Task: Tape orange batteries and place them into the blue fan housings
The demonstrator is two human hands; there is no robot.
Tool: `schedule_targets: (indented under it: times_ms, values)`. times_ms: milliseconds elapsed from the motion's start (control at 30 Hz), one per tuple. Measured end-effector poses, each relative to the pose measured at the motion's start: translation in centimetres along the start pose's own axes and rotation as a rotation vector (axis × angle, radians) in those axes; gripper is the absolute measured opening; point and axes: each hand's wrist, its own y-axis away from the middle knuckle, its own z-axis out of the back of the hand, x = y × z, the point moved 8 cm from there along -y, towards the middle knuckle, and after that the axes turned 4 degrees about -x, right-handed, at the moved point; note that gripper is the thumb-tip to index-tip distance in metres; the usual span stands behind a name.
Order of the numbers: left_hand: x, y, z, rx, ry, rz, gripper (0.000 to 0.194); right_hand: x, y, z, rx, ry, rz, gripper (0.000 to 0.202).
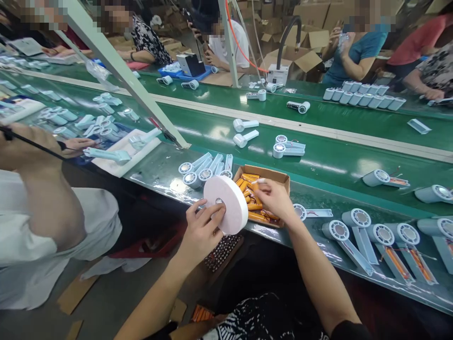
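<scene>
Head view: the left hand [202, 231] holds the white roll [234, 208] upright and tilted, its fingers closed about the lower edge and spread on the face near the core. The roll stands beside the near-left corner of the cardboard box [272, 174], which contains orange cylinders [254, 207]. The right hand [276, 198] is over the box, fingers narrow, a small white piece [261, 181] at the tips; whether they also grip a cylinder cannot be told. The roll is probably light and firm, but its layers may slip sideways: support core and rim. Cylinders are likely dense, rigid and smooth; grasp at mid-length, sparing the wrap.
</scene>
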Motion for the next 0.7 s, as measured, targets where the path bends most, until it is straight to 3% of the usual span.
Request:
schedule_targets:
  times_ms: [100, 200, 367, 533, 700]
  values:
    - [0.2, 0.5, -0.4, 0.039, 0.003, 0.003, 0.062, -0.1, 2.5, 3.0, -0.048, -0.508, 0.011, 0.048]
    - [-0.3, 0.5, -1.3, 0.081, -0.017, -0.038, 0.057, 0.2, 5.6, 4.3, -0.037, -0.597, 0.001, 0.059]
    - [-2.3, -0.2, -2.2, 0.108, -0.057, -0.166, 0.053, 1.8, 8.9, 4.8, -0.004, -0.33, 0.103, 0.042]
    - [-3.5, -0.4, -2.2, 0.142, -0.081, -0.268, 0.058, 3.8, 9.5, 6.3, -0.022, 0.088, 0.231, 0.044]
    - [-4.3, -1.1, -2.5, 0.222, -0.064, -0.408, 0.059, 5.1, 9.0, 6.4, 0.164, 0.396, 0.286, 0.026]
